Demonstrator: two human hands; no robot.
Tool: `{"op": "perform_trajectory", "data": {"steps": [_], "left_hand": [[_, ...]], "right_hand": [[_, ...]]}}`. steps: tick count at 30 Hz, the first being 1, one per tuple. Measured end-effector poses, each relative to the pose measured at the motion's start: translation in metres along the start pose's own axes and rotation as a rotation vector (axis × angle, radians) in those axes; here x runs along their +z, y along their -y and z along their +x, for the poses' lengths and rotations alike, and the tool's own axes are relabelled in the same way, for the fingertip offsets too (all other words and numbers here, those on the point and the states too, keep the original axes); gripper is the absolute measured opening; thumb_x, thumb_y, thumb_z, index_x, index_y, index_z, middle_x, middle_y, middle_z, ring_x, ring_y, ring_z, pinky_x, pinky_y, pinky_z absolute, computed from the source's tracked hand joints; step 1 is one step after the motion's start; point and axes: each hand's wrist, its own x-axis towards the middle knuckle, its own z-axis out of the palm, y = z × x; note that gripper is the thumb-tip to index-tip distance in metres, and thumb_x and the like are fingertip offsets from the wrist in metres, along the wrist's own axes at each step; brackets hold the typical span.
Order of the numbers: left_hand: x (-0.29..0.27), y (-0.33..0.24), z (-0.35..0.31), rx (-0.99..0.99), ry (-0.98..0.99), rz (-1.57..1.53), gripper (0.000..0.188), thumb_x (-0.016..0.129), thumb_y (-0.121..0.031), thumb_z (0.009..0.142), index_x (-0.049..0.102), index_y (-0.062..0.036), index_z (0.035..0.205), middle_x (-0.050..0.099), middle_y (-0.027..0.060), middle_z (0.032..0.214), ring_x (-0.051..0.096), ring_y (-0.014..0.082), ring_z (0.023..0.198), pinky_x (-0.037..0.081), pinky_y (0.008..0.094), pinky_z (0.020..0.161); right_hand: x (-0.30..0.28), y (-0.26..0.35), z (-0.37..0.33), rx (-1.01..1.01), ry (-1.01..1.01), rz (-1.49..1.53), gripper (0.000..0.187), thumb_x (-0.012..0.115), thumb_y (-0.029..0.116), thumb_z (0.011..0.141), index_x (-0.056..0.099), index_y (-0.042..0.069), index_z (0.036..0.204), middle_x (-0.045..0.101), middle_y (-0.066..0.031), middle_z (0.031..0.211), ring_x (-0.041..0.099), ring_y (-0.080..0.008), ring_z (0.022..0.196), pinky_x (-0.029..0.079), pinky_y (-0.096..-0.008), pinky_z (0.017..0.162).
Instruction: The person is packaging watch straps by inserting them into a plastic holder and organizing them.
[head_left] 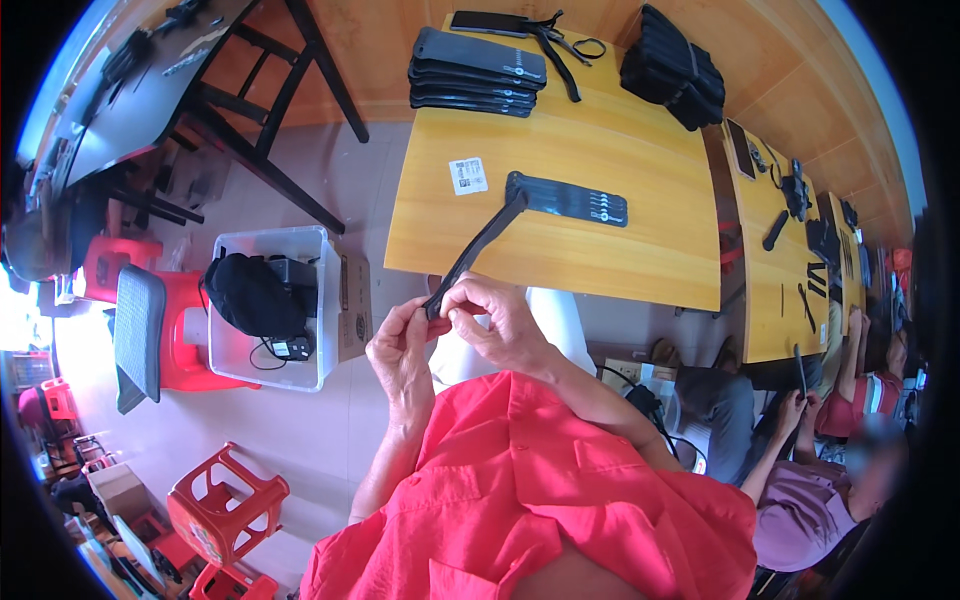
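Observation:
On the wooden table lies a dark, flat, rectangular piece with small white print at its right end. A long black strap runs from its left end over the table's front edge and down to my hands. My left hand pinches the strap's near end between thumb and fingertips. Close beside it, my right hand is closed on the same end, thumb against bent fingers. The very tip of the strap is hidden by my fingers.
A stack of similar dark pieces, a white label and a black strapped bundle are on the table. At left stand a clear plastic bin and red stools. Other people work at tables on the right.

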Motion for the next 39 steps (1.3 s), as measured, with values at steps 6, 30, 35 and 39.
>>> {"op": "perform_trajectory", "data": {"steps": [6, 30, 35, 39], "left_hand": [[0.006, -0.007, -0.002, 0.041, -0.046, -0.034, 0.016, 0.05, -0.003, 0.09, 0.058, 0.0076, 0.098, 0.062, 0.0095, 0.086, 0.061, 0.0132, 0.079, 0.051, 0.0243, 0.073], [0.023, 0.004, 0.003, 0.149, -0.114, -0.024, 0.009, 0.061, 0.003, 0.081, 0.062, 0.0058, 0.089, 0.064, 0.0097, 0.077, 0.063, 0.0135, 0.068, 0.054, 0.0254, 0.067], [0.029, 0.017, 0.006, 0.202, -0.142, 0.055, 0.005, 0.06, 0.006, 0.08, 0.062, 0.006, 0.084, 0.063, 0.0071, 0.077, 0.06, 0.0098, 0.069, 0.053, 0.0218, 0.065], [0.036, 0.021, 0.012, 0.228, -0.132, 0.073, 0.005, 0.061, 0.006, 0.079, 0.06, 0.0055, 0.084, 0.062, 0.0058, 0.075, 0.06, 0.0092, 0.068, 0.052, 0.0213, 0.064]], "right_hand": [[0.006, 0.016, -0.002, -0.17, -0.173, -0.356, 0.034, 0.069, 0.003, 0.071, 0.053, -0.001, 0.101, 0.052, -0.0128, 0.098, 0.056, -0.0275, 0.091, 0.046, -0.0325, 0.078], [0.002, -0.008, -0.001, -0.197, -0.197, -0.16, 0.023, 0.061, -0.002, 0.077, 0.06, -0.004, 0.1, 0.062, -0.0136, 0.092, 0.063, -0.0235, 0.08, 0.05, -0.0291, 0.068], [0.0, -0.017, -0.004, -0.163, -0.245, -0.191, 0.019, 0.055, -0.004, 0.08, 0.061, -0.003, 0.098, 0.063, -0.0127, 0.088, 0.063, -0.0205, 0.077, 0.05, -0.0275, 0.067], [0.002, -0.03, -0.007, -0.118, -0.341, -0.205, 0.016, 0.052, -0.005, 0.081, 0.062, -0.001, 0.092, 0.063, -0.0108, 0.083, 0.062, -0.0177, 0.072, 0.049, -0.0264, 0.064]]}}
